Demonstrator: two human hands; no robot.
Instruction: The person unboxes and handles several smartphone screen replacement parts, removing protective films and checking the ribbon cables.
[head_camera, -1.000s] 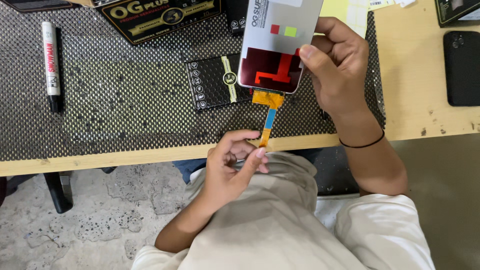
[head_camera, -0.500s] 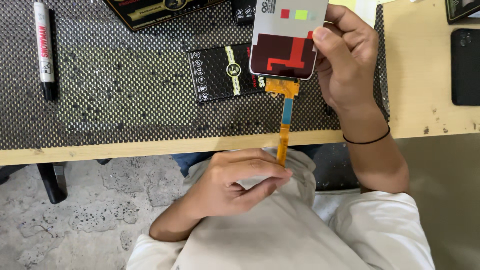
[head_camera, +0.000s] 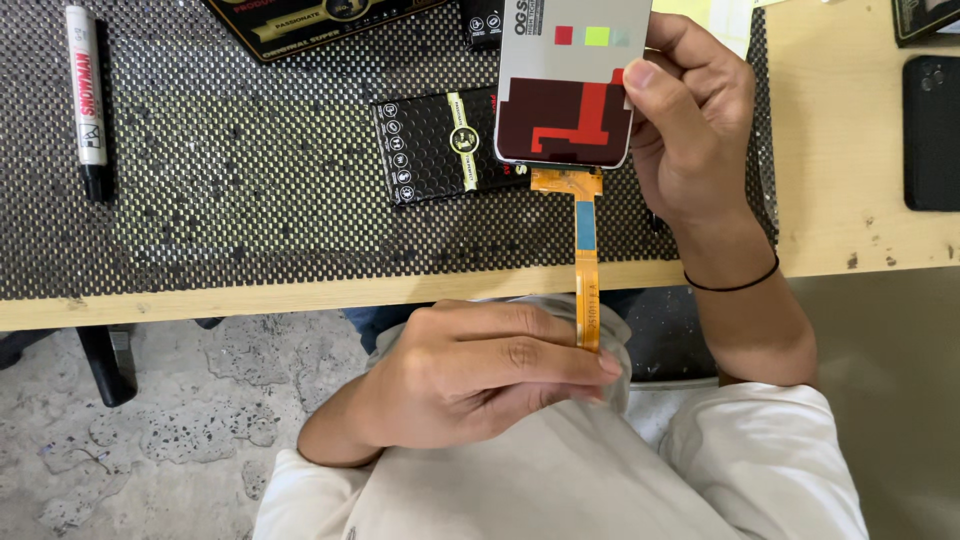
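Pinched: left hand (head_camera: 470, 375) on ribbon cable (head_camera: 586, 270) (orange) | right hand (head_camera: 690, 130) grips screen panel (head_camera: 570, 85)

Grey screen panel (head_camera: 570, 85) upheld; black packet (head_camera: 440, 148) beneath, on mat.

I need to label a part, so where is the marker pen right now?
In the head view the white marker pen lies at the far left on the black mesh mat, well apart from both hands and left of the black packet.

Wooden bench (head_camera: 860, 240) carries mesh mat (head_camera: 250, 200), apparently a phone (head_camera: 930, 130).
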